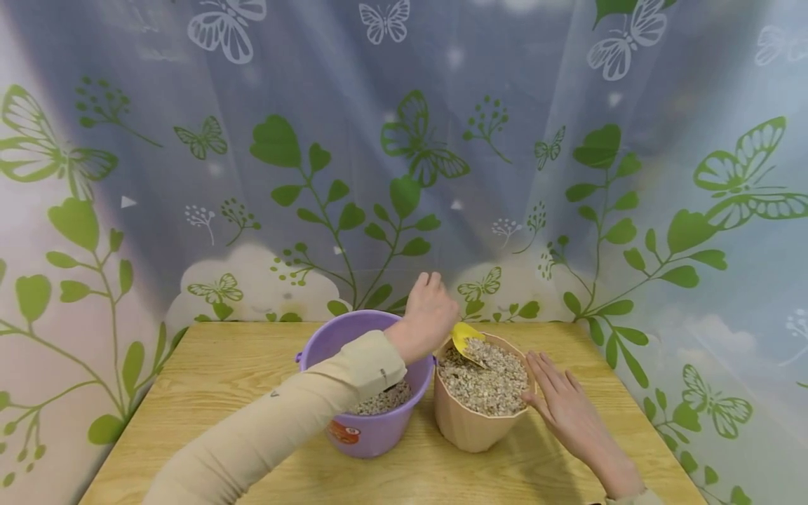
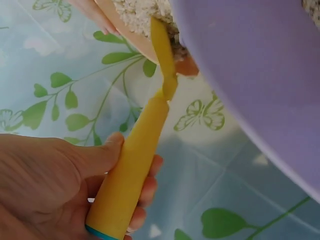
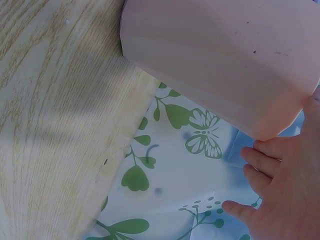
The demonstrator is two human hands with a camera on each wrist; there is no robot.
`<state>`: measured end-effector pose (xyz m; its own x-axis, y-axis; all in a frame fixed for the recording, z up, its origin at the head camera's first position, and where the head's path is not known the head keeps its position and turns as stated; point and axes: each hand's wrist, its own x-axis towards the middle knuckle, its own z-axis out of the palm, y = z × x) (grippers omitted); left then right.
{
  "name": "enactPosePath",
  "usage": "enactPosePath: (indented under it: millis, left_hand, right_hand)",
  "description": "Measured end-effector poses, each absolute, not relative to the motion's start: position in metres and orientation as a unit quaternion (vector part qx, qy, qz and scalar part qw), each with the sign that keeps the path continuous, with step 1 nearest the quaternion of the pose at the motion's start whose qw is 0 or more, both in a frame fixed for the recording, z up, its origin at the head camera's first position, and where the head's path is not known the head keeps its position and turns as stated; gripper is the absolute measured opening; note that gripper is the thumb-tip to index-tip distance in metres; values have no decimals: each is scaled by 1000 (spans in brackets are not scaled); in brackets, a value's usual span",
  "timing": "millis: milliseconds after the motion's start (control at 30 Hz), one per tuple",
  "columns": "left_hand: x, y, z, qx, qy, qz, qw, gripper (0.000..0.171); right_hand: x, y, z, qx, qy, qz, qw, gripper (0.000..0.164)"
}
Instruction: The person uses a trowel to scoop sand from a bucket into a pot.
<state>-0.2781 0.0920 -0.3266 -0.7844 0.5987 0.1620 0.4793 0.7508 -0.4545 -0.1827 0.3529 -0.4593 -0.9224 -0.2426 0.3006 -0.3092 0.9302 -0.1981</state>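
Observation:
My left hand reaches across the purple bucket and grips the yellow handle of a small hand shovel. The thumb lies along one side of the handle, and the fingers curl round the other. The shovel's yellow blade touches the gritty, light grey-brown granules that fill the peach faceted pot almost to its rim. My right hand rests against the pot's right side with fingers extended; the right wrist view shows its fingertips at the rim. Similar granules lie low in the bucket, partly hidden by my left sleeve.
Both containers stand close together on a light wooden table. Behind the table and along its sides hangs a blue and white curtain printed with green leaves and butterflies. A small purple lug sticks out at the bucket's left.

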Motion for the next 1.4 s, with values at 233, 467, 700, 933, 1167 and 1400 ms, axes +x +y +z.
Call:
enactPosePath:
  millis: [233, 467, 700, 933, 1167, 1400]
  left_hand:
    - [-270, 79, -317, -282, -907, 248, 189, 32]
    - [-263, 65, -309, -270, -900, 254, 229, 32]
    - [-263, 27, -306, -242, -931, 114, 248, 37]
    - [-253, -19, -312, -221, -943, 11, 247, 42]
    - [-243, -61, -328, -187, -955, -1, 230, 37]
    - [-239, -90, -348, -188, -954, 21, 232, 36]
  right_hand:
    - [-186, 350, -457, 146, -972, 124, 133, 66]
    - [-186, 350, -452, 147, -974, 119, 123, 67]
    - [-187, 349, -453, 153, -973, 117, 124, 70]
    - [-187, 327, -445, 189, -966, 101, 144, 72]
    - [-197, 280, -439, 254, -944, 88, 193, 73]
    - [-210, 236, -439, 312, -918, 106, 219, 78]
